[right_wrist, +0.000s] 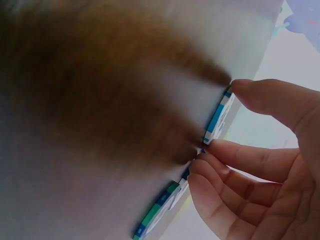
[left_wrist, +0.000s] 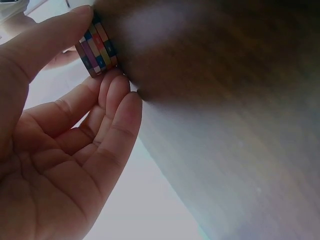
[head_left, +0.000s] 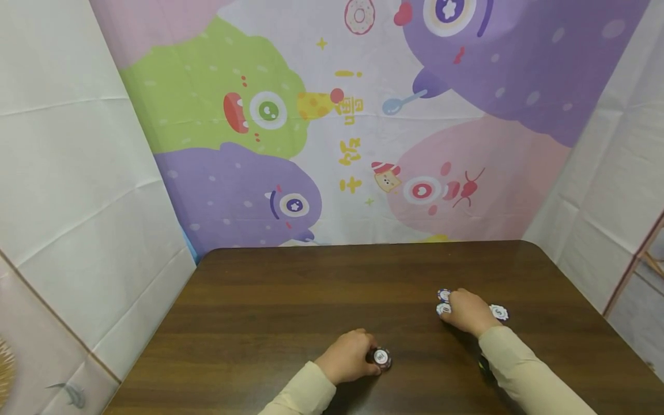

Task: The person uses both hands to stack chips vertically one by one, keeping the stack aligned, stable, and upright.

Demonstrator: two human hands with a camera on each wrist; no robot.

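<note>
At the table's front middle, my left hand [head_left: 349, 357] holds a short stack of poker chips [head_left: 381, 358] whose top chip has a white centre. The left wrist view shows the multicoloured edges of the stacked chips [left_wrist: 98, 47] between thumb and fingers. Farther right, my right hand [head_left: 469, 311] is low over the table. Its thumb and index finger pinch the rim of a blue-and-white poker chip [right_wrist: 218, 116] in the right wrist view. Beside the fingers lies a green-and-blue chip [right_wrist: 156, 211]. A dark blue chip [head_left: 444, 295] shows just past the fingertips, partly covered.
A pale chip [head_left: 499, 312] lies right of my right wrist. The dark wooden table [head_left: 259, 300] ends at a cartoon-printed cloth [head_left: 353, 219]. White cloth panels [head_left: 83, 144] hang on both sides. A small dark object [head_left: 483, 366] shows beside the right sleeve.
</note>
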